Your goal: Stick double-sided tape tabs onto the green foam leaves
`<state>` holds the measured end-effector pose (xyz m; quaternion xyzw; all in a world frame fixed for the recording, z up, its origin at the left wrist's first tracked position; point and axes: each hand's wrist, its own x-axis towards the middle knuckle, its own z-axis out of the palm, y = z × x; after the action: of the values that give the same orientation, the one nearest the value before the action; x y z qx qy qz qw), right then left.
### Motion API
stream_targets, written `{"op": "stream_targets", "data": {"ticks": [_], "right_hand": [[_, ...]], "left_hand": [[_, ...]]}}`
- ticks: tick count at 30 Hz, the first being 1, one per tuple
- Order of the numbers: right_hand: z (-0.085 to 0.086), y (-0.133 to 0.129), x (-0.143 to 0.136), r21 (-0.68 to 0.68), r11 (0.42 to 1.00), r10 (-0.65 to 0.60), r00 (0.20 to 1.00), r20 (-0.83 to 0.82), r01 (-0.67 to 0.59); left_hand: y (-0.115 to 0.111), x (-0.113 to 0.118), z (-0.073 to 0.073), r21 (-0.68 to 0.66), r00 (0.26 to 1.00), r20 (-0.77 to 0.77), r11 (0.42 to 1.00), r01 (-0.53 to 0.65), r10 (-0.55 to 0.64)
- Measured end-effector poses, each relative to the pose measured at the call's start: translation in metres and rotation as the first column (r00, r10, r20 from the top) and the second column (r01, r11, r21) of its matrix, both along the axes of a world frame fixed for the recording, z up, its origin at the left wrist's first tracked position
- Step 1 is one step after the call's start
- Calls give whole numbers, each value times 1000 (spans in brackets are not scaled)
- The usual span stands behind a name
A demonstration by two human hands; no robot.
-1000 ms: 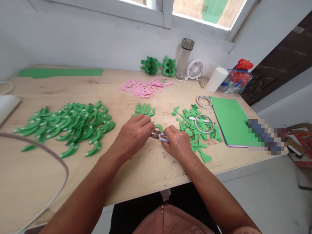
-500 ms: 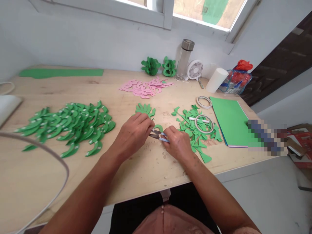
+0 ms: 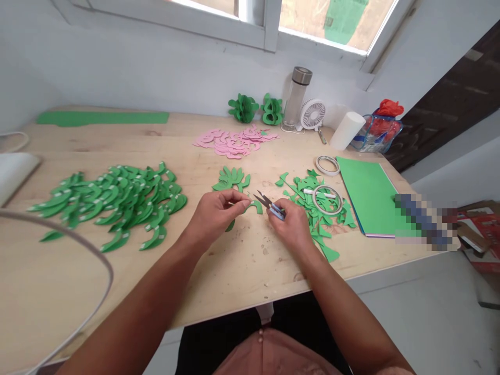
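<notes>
My left hand [image 3: 214,214] is closed, thumb and forefinger pinched together. The end of a curved green paper piece [image 3: 230,225] shows beneath its fingers; the rest is hidden by the hand. Just right of the fingertips lies a green paper arc [image 3: 257,206] on the table. My right hand [image 3: 289,221] is wrapped round small blue-handled scissors [image 3: 276,210]; their dark blades point up and left, slightly parted, apart from the left fingertips. Several green petal-shaped pieces [image 3: 231,178] lie fanned out just beyond my hands.
Left is a large heap of green curved pieces [image 3: 117,200] with white tabs. Pink cutouts [image 3: 230,143] lie farther back. On the right are green scraps [image 3: 308,192], a tape roll [image 3: 327,199] and green sheets [image 3: 371,195]. A glass bottle [image 3: 295,99] and fan [image 3: 313,114] stand behind.
The scissors have drawn away from my left fingertips to the right and turned, blades now pointing up-left. My left hand has turned, with its thumb now showing and green paper visible beneath.
</notes>
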<state>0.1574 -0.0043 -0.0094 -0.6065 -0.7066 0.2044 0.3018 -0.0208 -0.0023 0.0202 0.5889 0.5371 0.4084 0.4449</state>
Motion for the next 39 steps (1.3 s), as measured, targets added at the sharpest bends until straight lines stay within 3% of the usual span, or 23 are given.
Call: {"op": "stream_targets", "data": {"ticks": [4, 10, 20, 39], "right_hand": [[4, 3, -2, -119, 992, -14, 941, -339, -28], [8, 2, -5, -180, 980, -25, 850, -526, -82], [6, 1, -5, -157, 976, 28, 806, -591, -149], [6, -2, -4, -95, 977, 100, 806, -583, -190]], "left_hand": [[-1, 3, -2, -142, 990, 144, 990, 11, 10], [-2, 10, -6, -210, 978, 210, 977, 38, 7], [-3, 13, -8, -257, 959, 284, 962, 95, -18], [-3, 12, -8, -315, 922, 387, 934, 168, -35]]}}
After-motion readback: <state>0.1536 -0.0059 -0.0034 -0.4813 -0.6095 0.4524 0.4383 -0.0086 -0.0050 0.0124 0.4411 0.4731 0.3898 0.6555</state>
